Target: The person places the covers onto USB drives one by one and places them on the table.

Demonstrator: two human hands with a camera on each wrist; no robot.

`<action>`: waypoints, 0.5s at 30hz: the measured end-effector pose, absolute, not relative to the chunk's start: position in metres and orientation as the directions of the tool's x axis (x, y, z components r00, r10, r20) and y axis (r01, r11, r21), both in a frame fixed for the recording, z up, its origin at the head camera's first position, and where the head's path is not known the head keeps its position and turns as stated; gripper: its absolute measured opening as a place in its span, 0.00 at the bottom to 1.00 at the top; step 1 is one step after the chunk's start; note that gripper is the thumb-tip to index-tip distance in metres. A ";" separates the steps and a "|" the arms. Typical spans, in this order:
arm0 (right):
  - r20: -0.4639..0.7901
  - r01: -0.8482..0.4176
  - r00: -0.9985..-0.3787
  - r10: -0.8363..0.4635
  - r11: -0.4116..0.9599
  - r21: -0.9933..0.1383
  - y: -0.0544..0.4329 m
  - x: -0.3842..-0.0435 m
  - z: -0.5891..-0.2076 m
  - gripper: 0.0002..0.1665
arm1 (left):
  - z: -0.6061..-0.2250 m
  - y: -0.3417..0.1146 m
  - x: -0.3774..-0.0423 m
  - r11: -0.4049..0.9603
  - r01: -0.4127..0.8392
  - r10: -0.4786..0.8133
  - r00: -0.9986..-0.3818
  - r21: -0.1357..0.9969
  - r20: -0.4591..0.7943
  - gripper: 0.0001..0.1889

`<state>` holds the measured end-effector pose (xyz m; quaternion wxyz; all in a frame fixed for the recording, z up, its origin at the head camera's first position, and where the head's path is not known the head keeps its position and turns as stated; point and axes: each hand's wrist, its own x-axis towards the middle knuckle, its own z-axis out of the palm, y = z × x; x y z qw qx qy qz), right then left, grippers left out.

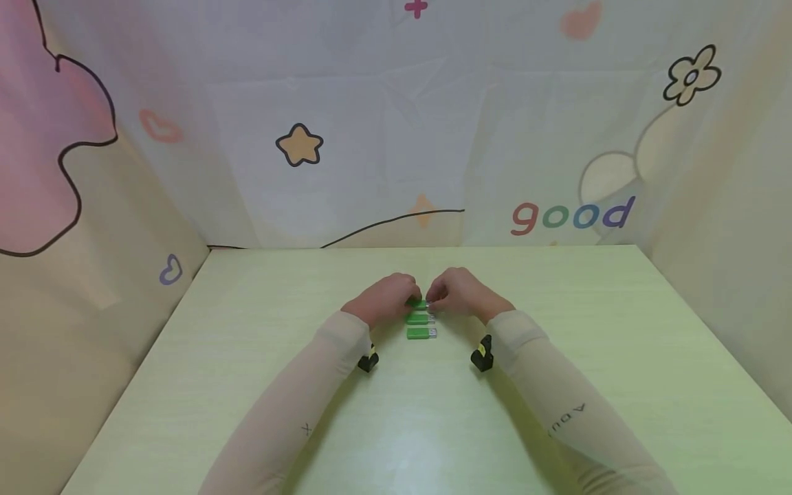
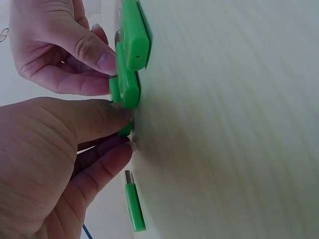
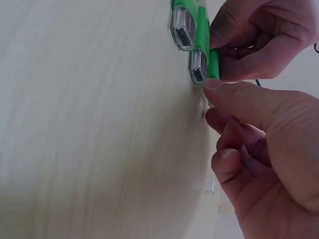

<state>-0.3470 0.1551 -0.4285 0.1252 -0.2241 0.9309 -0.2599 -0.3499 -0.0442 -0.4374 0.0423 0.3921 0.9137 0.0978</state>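
Three green USB flash drives lie in a column between my hands in the head view. The nearest flash drive [image 1: 421,333] and the middle flash drive [image 1: 419,319] have clear caps over their metal plugs, as the right wrist view shows. My left hand [image 1: 388,297] pinches the green body of the farthest flash drive [image 3: 213,64]. At its plug end, my right hand [image 1: 459,294] pinches the clear cap, mostly hidden by the fingertips. Past my left hand lies another green flash drive [image 2: 133,204] with its metal plug bare. A loose clear cap [image 3: 210,185] sits beyond my right hand.
The pale wood-grain table [image 1: 396,426] carries everything. Behind it hangs a printed cloth [image 1: 383,137], with more cloth along both sides. A small black wrist camera [image 1: 368,359] sits below the left wrist, another black camera [image 1: 482,354] below the right.
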 end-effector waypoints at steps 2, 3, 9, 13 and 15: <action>-0.121 -0.352 -0.868 -0.481 0.770 -0.532 0.154 -0.347 -0.428 0.07 | -0.437 -0.044 -0.350 0.669 0.712 0.729 -0.685 0.210 0.001 0.08; -0.124 -0.350 -0.869 -0.478 0.774 -0.528 0.153 -0.347 -0.427 0.06 | -0.436 -0.044 -0.350 0.669 0.713 0.729 -0.685 0.211 0.002 0.08; -0.140 -0.335 -0.878 -0.459 0.795 -0.506 0.151 -0.346 -0.426 0.06 | -0.435 -0.044 -0.349 0.675 0.708 0.725 -0.689 0.206 -0.007 0.08; -0.140 -0.332 -0.879 -0.455 0.797 -0.505 0.151 -0.346 -0.427 0.06 | -0.435 -0.044 -0.349 0.678 0.706 0.723 -0.691 0.202 -0.012 0.07; -0.140 -0.333 -0.878 -0.457 0.795 -0.507 0.151 -0.347 -0.428 0.06 | -0.435 -0.045 -0.349 0.679 0.705 0.722 -0.692 0.204 -0.010 0.06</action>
